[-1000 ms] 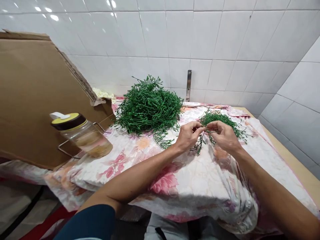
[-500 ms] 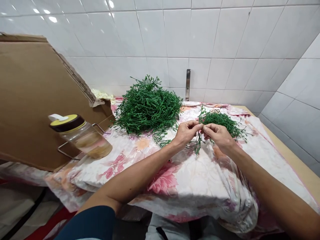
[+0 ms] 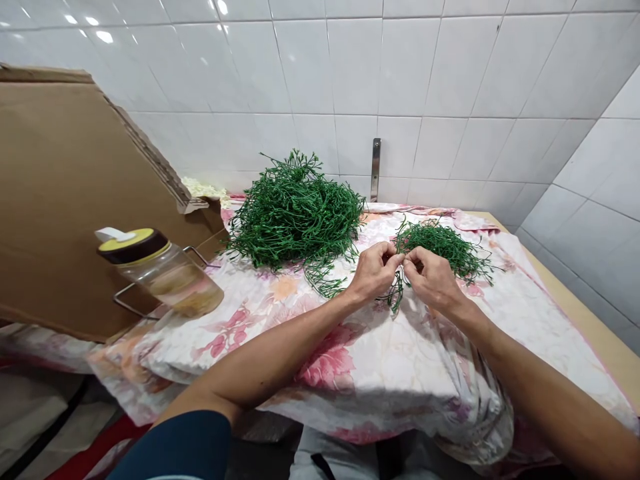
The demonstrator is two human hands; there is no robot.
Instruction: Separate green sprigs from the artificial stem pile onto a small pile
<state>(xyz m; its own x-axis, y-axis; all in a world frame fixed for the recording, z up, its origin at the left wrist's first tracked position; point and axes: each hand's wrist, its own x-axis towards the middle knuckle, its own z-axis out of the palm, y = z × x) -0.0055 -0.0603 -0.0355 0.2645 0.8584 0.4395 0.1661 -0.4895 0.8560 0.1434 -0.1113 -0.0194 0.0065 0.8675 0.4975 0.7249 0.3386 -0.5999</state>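
Over the cloth, my left hand and my right hand meet fingertip to fingertip, both pinched closed. Between them is a green plastic plant sprig, its thin stems hanging below the fingers and some tips showing above. Just behind my right hand lies a small heap of green sprigs. A much larger heap of the same sprigs is to the left of my left hand, with a few loose stems spilling toward it. Exactly what each fingertip grips is too small to make out.
A floral cloth covers the table. At left a clear bottle with a yellow and brown lid stands before a large cardboard box. Pale yellow pieces lie behind the box edge. A metal bracket is on the tiled wall.
Both hands have dipped slightly and turned inward, fingers curling tighter around the sprig. Less of the sprig shows above the fingers. The heaps have stayed put.
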